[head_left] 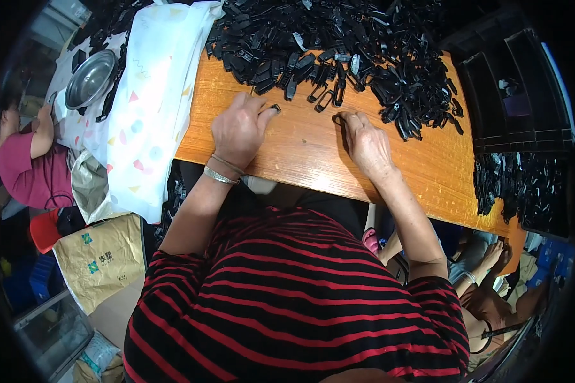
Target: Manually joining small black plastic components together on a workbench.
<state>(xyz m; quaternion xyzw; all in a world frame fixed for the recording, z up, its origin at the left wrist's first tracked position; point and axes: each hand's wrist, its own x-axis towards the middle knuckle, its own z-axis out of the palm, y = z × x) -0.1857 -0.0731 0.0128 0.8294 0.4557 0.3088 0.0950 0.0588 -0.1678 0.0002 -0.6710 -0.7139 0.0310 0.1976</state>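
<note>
My left hand [239, 127] is over the wooden table with thumb and fingers pinched on a small black plastic clip [275, 108], whose end sticks out past the thumb. My right hand [368, 145] rests at the tabletop to the right, its fingers closed and pressed together. Something dark shows at those fingertips, too small and shaded to name. Just beyond both hands spreads a big pile of black plastic clips [287, 48]. A few loop-shaped black pieces [324, 100] lie at the pile's near edge, between my hands.
A white patterned cloth [150, 108] covers the left side, beside a metal bowl [91, 80]. Black crates [517, 83] and more black clips [492, 185] stand at the right. One person [35, 159] sits at the far left, another [498, 306] at the lower right. A brown paper sack [105, 258] lies lower left.
</note>
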